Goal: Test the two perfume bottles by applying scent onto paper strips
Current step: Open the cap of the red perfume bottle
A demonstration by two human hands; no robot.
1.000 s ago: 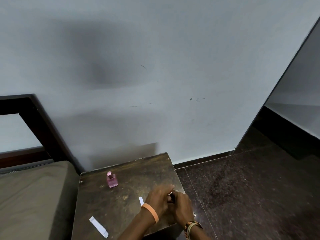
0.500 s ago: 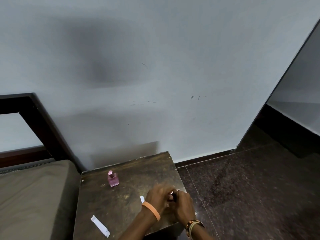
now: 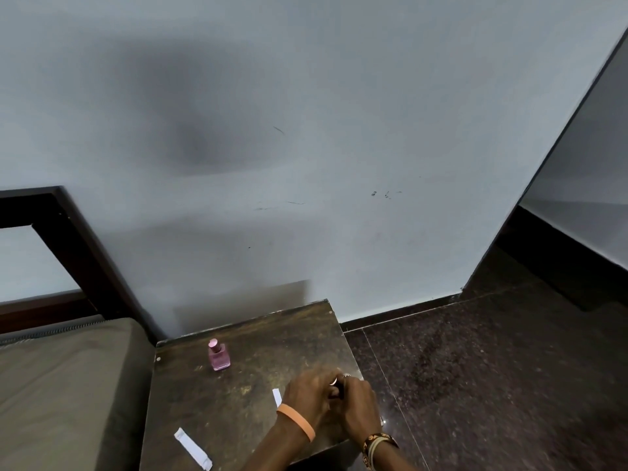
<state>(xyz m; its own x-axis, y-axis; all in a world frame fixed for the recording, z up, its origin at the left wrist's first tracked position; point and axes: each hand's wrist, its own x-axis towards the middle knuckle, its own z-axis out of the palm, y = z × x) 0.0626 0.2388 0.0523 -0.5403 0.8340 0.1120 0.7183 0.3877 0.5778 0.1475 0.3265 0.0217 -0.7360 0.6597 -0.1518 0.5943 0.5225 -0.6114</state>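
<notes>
Hands (image 3: 307, 397) (image 3: 360, 404) together around dark bottle (image 3: 337, 390)

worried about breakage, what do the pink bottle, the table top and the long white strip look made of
Pink bottle: translucent pink body, likely glass, possibly hard plastic; matte pink cap. Table top: dark, mottled, worn brown surface, probably wood or laminate, faintly glossy. Long white strip: thin, flat, matte, looks like paper.
</notes>
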